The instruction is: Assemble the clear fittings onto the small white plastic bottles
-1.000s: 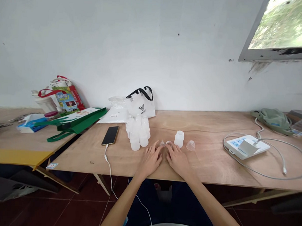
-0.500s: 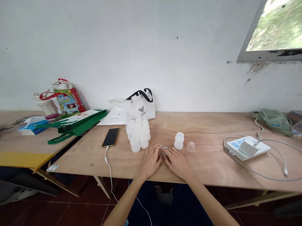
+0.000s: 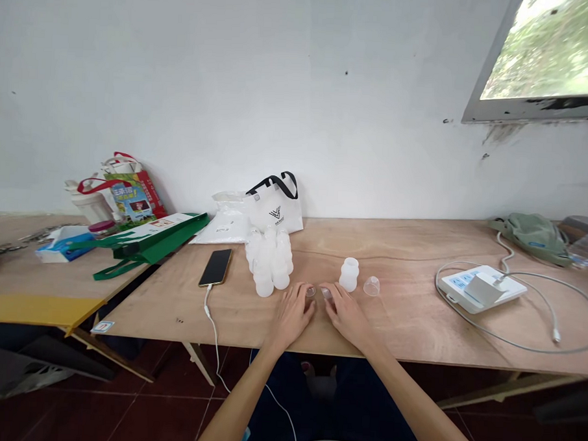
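Note:
Over the table my left hand [image 3: 292, 311] has its fingers closed round a small clear plastic piece [image 3: 311, 291] with a round rim. A short gap away, my right hand [image 3: 346, 315] pinches another clear plastic piece [image 3: 325, 292], partly hidden by the fingers. Just behind my right hand stands a translucent white ribbed bottle [image 3: 349, 275] with an open top. To its right lies a clear dome-shaped cap [image 3: 371, 286]. Several similar white bottles [image 3: 271, 265] stand bunched beyond my left hand.
A phone [image 3: 216, 268] with a white cable lies left of the bottles. Behind them are a white bag [image 3: 277, 210] and a plastic packet [image 3: 223, 225]. A green bag [image 3: 151, 243] spans the left table edge. A white power strip [image 3: 483, 288] with looping cable sits right.
My hands have moved slightly apart. The clear pieces, close together between my fingers before, are now separated, one in each hand. The bottles and the loose cap have stayed in place.

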Tool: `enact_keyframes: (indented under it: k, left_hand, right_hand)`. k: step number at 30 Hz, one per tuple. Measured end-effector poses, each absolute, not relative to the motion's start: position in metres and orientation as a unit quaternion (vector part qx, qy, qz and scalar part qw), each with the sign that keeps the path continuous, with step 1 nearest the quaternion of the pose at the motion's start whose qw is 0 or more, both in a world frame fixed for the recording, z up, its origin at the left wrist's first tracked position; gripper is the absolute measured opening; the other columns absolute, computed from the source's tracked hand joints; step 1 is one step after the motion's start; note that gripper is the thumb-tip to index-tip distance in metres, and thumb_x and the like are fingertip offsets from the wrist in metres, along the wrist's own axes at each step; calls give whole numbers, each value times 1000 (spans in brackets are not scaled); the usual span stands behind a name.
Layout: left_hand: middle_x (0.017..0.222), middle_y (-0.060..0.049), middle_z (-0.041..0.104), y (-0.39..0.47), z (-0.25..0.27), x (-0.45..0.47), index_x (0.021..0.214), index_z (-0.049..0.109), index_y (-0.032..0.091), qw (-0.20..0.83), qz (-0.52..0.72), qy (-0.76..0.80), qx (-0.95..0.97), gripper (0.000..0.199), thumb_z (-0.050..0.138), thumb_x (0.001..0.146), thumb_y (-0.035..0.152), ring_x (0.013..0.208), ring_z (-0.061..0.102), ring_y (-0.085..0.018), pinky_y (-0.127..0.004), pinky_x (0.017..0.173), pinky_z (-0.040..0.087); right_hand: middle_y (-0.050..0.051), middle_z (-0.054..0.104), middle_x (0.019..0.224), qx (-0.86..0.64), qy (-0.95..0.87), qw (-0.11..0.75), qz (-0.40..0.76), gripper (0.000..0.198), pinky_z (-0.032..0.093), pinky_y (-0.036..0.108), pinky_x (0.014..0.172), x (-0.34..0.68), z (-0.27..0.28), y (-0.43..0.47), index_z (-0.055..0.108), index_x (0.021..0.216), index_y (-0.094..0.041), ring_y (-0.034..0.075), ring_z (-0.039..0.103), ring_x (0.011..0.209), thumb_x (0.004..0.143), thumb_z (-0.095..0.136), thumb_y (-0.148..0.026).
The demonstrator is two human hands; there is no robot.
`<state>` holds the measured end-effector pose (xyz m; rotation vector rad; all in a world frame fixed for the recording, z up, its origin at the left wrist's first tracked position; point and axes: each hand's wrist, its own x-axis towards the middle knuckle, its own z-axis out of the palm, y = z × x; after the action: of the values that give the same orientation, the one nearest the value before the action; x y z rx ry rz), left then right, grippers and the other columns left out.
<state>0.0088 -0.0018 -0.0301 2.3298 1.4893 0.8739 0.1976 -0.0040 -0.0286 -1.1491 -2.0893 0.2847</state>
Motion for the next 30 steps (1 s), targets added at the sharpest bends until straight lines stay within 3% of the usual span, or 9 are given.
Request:
enact_keyframes:
  k: [6, 10, 17, 20, 24, 30]
  left_hand:
    - [117, -8, 59, 0, -29, 9, 116, 52, 22, 199, 382, 500, 752, 19, 46, 98, 23, 111, 58, -22, -40, 101, 47]
    - [118, -7, 63, 1, -23, 8, 117, 55, 22, 281, 440, 484, 702, 23, 41, 104, 36, 105, 61, -19, -35, 96, 49]
    - [100, -4, 64, 2, -18, 10, 116, 55, 22, 433, 495, 414, 629, 40, 50, 98, 57, 73, 57, -14, -27, 70, 48]
    - [90, -2, 63, -2, -17, 11, 115, 54, 21, 479, 477, 384, 629, 39, 55, 97, 56, 66, 54, -12, -25, 63, 43]
    - [82, 1, 59, -5, -18, 11, 114, 53, 21, 514, 461, 364, 626, 34, 57, 97, 50, 61, 46, -9, -22, 58, 36]
    - [70, 7, 51, -1, -26, 11, 123, 43, 24, 516, 467, 392, 602, 41, 61, 95, 47, 56, 39, -8, -19, 56, 32]
  right_hand:
    - [8, 59, 111, -453, -793, 383, 141, 32, 58, 38, 82, 196, -30, -3, 52, 131, -24, 21, 65, 85, 100, 43, -18]
    - [7, 62, 111, -438, -777, 409, 191, 31, 58, 38, 85, 197, -29, -1, 56, 130, -25, 20, 67, 88, 100, 46, -20]
    - [6, 68, 117, -386, -695, 486, 363, 29, 58, 38, 92, 195, -17, -3, 62, 124, -26, 20, 70, 98, 97, 61, -35]
    - [7, 65, 122, -363, -671, 497, 413, 32, 59, 36, 89, 196, -13, -4, 62, 125, -25, 18, 71, 93, 95, 64, -39]
    - [8, 62, 129, -356, -672, 496, 419, 34, 57, 38, 95, 198, -14, -4, 62, 127, -27, 19, 70, 100, 96, 64, -41]
    - [6, 65, 120, -350, -702, 466, 409, 29, 57, 40, 98, 197, -11, -7, 65, 125, -28, 20, 68, 106, 98, 63, -37]
